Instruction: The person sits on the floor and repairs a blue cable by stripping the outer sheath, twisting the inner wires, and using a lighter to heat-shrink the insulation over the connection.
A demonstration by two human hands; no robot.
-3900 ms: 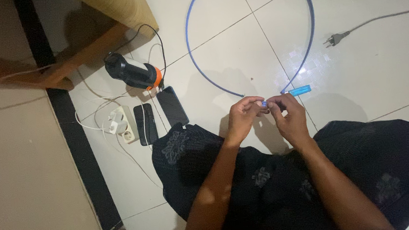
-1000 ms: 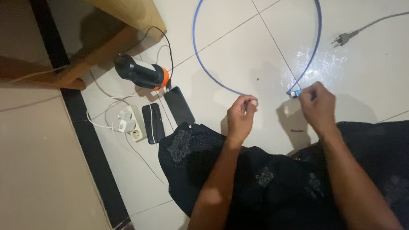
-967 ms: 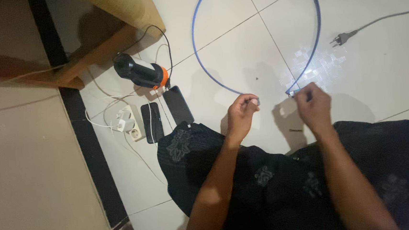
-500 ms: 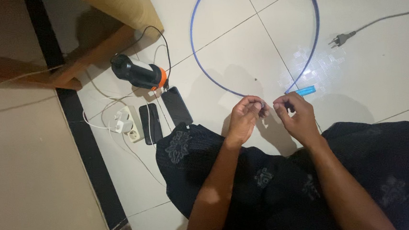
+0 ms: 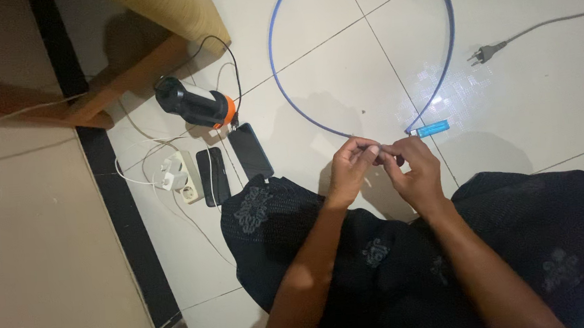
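Pinching blue cable (image 5: 278,69) ends between left hand (image 5: 348,169) and right hand (image 5: 412,173) fingers, probably meeting; loop arcing away ahead.

A blue hoop of thin tubing (image 5: 279,76) lies on glossy white floor tiles (image 5: 340,65), with a light-blue lighter (image 5: 433,129) beside it. The flashlight (image 5: 192,106) is black with an orange ring. Two phones (image 5: 213,176) are black, the power strip (image 5: 185,182) white, the loose plug (image 5: 484,53) and its cord grey. The lap cloth (image 5: 268,220) is black with a faint grey floral print.
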